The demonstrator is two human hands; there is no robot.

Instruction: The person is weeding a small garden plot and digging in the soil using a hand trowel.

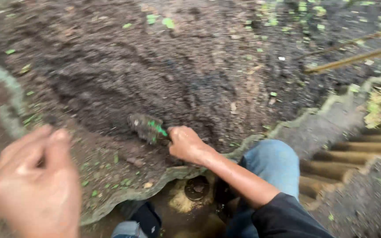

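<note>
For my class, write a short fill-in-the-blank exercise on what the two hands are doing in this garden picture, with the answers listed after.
1. The right hand grips a small soil-caked tool with a ______ handle.
2. The tool's head rests on dark ______ spread over a corrugated sheet.
3. The left hand, blurred and near the camera, holds ______.
4. The knee beside the right arm wears ______ jeans.

Missing words: green; soil; nothing; blue

Soil bed (164,75): you see it dark, with small green leaves.
Sticks (353,59): far right.
Corrugated sheet (353,152): right side.
</note>
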